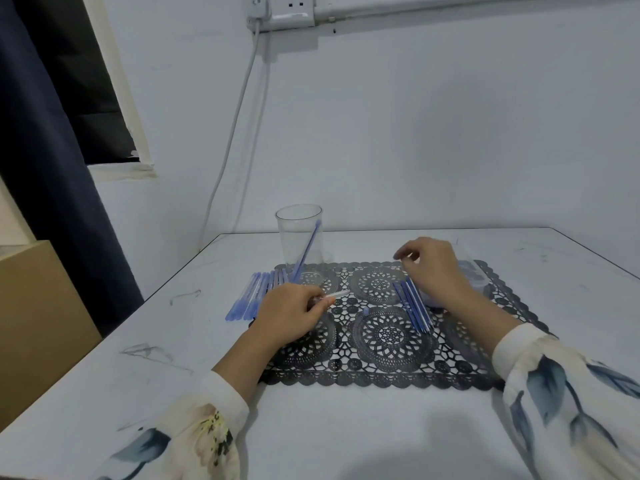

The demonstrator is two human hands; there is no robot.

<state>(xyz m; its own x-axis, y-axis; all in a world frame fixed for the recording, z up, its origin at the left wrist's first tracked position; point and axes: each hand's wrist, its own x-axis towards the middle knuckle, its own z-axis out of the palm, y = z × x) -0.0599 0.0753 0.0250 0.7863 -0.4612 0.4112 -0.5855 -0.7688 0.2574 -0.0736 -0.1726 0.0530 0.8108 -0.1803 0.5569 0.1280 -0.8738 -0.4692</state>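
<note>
Head view: on a white worktop (pixel 346 427) lies a black lace mat (pixel 388 372); the left hand (pixel 291 310) pinches a clear pen barrel (pixel 337 294) low over the mat's left half; the barrel looks light, stiff and slick, best gripped mid-length. The right hand (pixel 433 268) hovers with fingers loosely curled and nothing visible in them, above a bundle of blue refills (pixel 414 306). A clear plastic cup (pixel 299 233) behind holds one blue pen (pixel 308 249); a small tub (pixel 472 277) sits partly hidden behind the right hand, contents unclear.
</note>
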